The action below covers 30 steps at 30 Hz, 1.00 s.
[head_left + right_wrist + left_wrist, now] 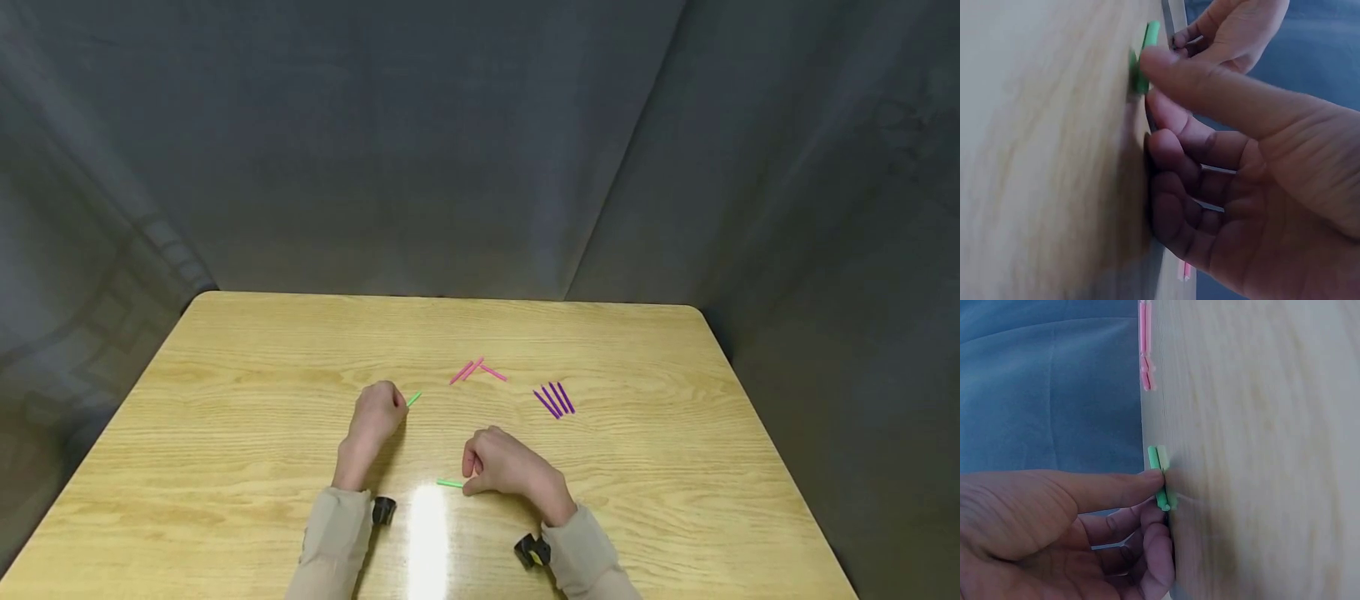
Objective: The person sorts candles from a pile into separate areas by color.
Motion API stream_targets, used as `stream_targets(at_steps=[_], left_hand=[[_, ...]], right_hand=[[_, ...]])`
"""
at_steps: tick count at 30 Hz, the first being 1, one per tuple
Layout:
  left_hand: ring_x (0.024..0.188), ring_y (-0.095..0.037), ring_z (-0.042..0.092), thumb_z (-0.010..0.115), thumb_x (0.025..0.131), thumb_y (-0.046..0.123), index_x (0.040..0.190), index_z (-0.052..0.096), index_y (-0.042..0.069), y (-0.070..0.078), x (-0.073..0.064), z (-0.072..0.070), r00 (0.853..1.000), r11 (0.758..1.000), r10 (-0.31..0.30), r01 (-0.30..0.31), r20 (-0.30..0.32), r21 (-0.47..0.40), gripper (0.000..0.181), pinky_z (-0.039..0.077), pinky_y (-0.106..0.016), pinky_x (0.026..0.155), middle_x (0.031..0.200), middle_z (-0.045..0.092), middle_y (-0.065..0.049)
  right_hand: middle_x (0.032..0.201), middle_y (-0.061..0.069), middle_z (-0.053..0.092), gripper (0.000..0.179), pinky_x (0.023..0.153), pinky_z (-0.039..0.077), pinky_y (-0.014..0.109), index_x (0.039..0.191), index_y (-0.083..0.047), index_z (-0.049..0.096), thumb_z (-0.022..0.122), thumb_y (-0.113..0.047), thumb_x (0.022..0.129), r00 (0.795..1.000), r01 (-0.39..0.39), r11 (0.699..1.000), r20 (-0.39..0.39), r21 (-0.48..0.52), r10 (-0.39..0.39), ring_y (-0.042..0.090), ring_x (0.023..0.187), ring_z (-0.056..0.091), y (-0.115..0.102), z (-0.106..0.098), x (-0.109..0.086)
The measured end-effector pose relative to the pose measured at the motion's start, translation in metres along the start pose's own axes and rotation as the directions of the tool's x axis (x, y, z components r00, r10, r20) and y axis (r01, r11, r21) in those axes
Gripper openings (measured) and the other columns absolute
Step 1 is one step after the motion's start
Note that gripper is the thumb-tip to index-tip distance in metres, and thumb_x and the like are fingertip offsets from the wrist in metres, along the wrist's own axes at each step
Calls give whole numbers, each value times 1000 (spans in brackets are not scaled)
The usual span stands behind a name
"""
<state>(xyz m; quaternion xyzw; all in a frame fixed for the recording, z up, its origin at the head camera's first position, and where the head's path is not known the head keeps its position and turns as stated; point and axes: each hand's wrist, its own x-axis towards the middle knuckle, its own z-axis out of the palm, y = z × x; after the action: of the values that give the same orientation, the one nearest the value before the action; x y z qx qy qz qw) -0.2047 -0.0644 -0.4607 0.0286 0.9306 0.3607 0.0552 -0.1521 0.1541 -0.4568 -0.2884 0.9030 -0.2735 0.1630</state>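
Thumb and curled fingers of my left hand [378,412] pinch a short, thin green stick [415,398], low at the wooden table. In the left wrist view the thumb lies across this green stick [1153,459]. Closer to me, my right hand [513,464] pinches a second green stick [449,482] by its right end. From the right wrist, the thumb overlaps the middle of that second stick [1151,36], with the index fingertip right at its lower end. The other right fingers are curled close to the tabletop.
Three pink sticks [492,372] lie loosely beyond the hands. Several purple sticks [552,403] lie side by side to their right. The wooden table [247,375] ends at grey curtains [420,167]. Black devices [383,510] sit at both wrists.
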Motion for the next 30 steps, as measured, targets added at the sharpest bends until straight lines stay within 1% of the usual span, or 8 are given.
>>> stream_targets(at_steps=[3, 8, 10, 14, 20, 24, 30], left_hand=[[54, -15, 44, 56, 85, -8, 72, 57, 1, 1, 0, -1, 1000, 1000, -7, 7, 2, 5, 17, 37, -24, 49, 63, 50, -5], [52, -14, 40, 56, 85, -9, 67, 54, 3, 2, 1, -1, 1000, 1000, -6, 6, 5, 19, 22, 35, -24, 48, 59, 46, -3], [54, -15, 41, 56, 85, -8, 68, 55, 3, 2, 1, -1, 1000, 1000, 2, -2, 6, 30, 20, 36, -25, 49, 61, 48, -4], [60, -18, 48, 59, 86, -7, 76, 57, 0, 2, 0, -2, 1000, 999, 4, -4, 7, 41, 13, 42, -28, 54, 70, 54, -7], [64, -20, 50, 63, 85, -6, 78, 56, 0, 2, -1, -1, 1000, 999, 17, -17, 3, 45, 12, 45, -32, 58, 73, 56, -8], [65, -21, 50, 65, 85, -5, 78, 56, 0, 2, -1, -1, 1000, 999, 21, -21, 7, 43, 13, 45, -33, 59, 73, 56, -7], [64, -21, 49, 66, 84, -6, 77, 55, 1, 2, -2, -1, 1000, 999, 26, -26, 4, 31, 14, 44, -33, 59, 72, 54, -7]], right_hand=[[60, -12, 46, 21, 65, 39, 18, 68, -15, 63, 83, -10, 71, 1000, 16, 1000, -7, -24, -17, 2, 62, 42, -1, 0, 0], [60, -12, 47, 20, 63, 39, 18, 67, -13, 64, 82, -6, 72, 1000, 22, 1000, -21, -3, -22, 1, 62, 42, -1, 0, 1], [59, -11, 47, 18, 61, 39, 18, 68, -12, 65, 81, -5, 73, 1000, 20, 1000, -17, 21, -19, 1, 60, 42, 0, 1, 1], [60, -10, 49, 15, 57, 40, 18, 69, -11, 66, 77, -3, 77, 1000, 10, 996, -7, 87, -9, 0, 57, 42, 0, 0, 0], [65, -7, 55, 12, 59, 43, 20, 75, -9, 68, 71, -1, 83, 1000, -22, 982, -6, 187, 23, 1, 59, 44, 6, -4, -2], [68, -7, 57, 11, 60, 44, 21, 79, -10, 68, 68, -2, 86, 999, -23, 982, -41, 190, 32, 2, 60, 46, 14, -8, -3], [72, -5, 59, 11, 61, 45, 23, 81, -7, 68, 64, 0, 88, 987, -64, 986, -134, 155, 85, 5, 63, 49, 24, -15, -6]])
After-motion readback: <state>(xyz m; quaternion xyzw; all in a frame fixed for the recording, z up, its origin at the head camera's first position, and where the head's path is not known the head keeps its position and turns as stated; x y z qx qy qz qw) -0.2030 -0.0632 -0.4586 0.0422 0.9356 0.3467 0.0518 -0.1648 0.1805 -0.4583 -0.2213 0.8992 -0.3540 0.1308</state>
